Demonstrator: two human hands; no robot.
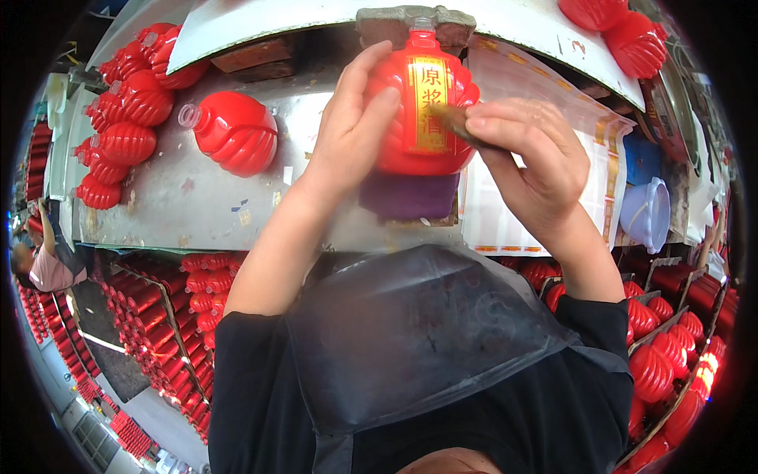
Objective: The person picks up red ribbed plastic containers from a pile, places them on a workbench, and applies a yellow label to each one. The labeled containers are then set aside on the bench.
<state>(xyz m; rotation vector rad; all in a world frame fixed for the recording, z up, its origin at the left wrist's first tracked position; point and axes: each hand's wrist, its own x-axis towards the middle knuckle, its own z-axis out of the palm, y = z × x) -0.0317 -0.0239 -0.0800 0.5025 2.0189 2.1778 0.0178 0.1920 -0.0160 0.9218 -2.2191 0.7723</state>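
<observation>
A glossy red ribbed bottle (395,152) with a clear threaded neck lies in front of me, its neck against a grey block (454,30) and its base beside a purple pad (410,197). On its face is a yellow, gold-edged label (427,71) with dark characters. My left hand (354,118) curves round the bottle's left side and steadies it. Pinched in my right hand (537,150) is a thin, dark, flat piece (462,126), its tip touching the label's right side; I cannot tell its exact kind.
Another red bottle (237,133) lies on the grey table (316,229), with several more (142,99) at the left. A printed white sheet (545,189) lies right of the work, a lilac bucket (647,215) beyond. Racks of red bottles (659,367) stand below. Another person (51,265) is far left.
</observation>
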